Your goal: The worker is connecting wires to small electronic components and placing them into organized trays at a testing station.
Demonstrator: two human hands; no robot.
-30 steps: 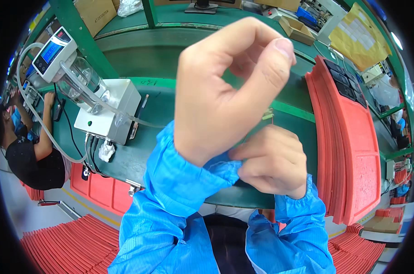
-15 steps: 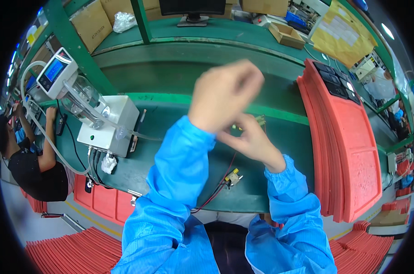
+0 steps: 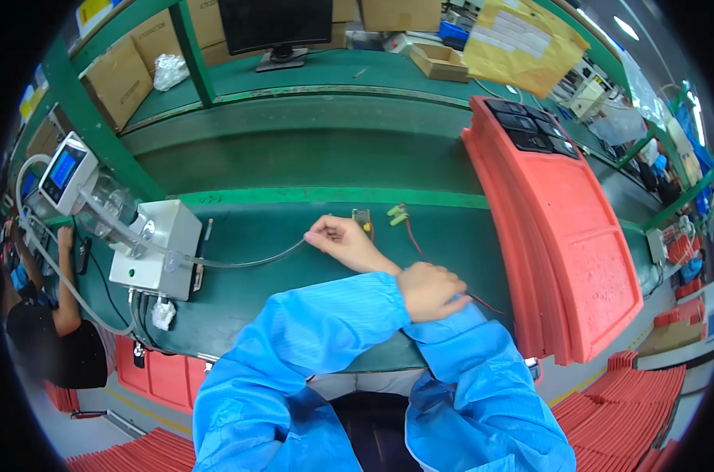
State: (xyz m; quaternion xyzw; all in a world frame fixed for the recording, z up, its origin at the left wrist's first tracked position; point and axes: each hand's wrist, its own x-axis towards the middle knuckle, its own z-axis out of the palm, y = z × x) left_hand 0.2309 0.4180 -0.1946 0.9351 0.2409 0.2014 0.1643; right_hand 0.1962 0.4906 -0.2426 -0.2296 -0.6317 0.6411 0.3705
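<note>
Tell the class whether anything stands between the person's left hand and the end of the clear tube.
Yes: the right hand does. Its fingertips appear to pinch the end of the clear tube, while the left hand lies across the right arm near the blue sleeve's cuff.

A green bench runs left to right, a raised green shelf along its far side. At left, a thick green post slants in view. A white lamp glows far right. Near left, grey floor bears a yellow line.
</note>
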